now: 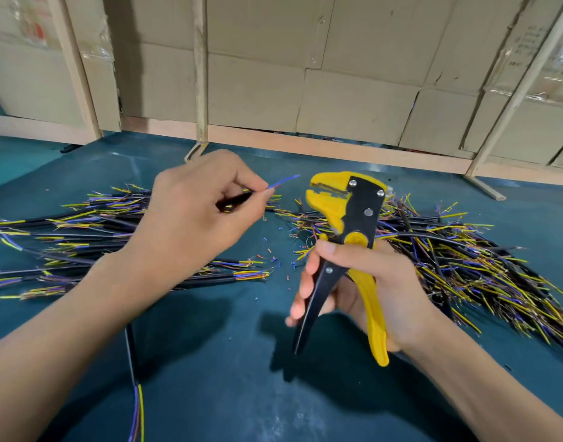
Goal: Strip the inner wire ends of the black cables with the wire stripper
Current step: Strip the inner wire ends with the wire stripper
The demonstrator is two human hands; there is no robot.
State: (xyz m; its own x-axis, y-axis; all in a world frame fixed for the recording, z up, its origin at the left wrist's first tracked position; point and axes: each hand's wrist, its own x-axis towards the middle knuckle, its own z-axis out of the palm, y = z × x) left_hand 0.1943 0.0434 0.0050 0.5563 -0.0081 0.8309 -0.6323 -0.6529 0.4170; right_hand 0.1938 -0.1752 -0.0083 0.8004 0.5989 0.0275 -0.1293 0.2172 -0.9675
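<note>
Over the teal counter [210, 378], backed by cardboard-lined walls [353, 74], two heaps of black cables [82, 231] flank the hands. Left hand [190, 212] pinches one blue wire [283, 181], tip aimed up-right at the stripper's mouth. Right hand [369, 291] grips one yellow-black wire stripper [350, 224], upright, jaws open leftward.
</note>
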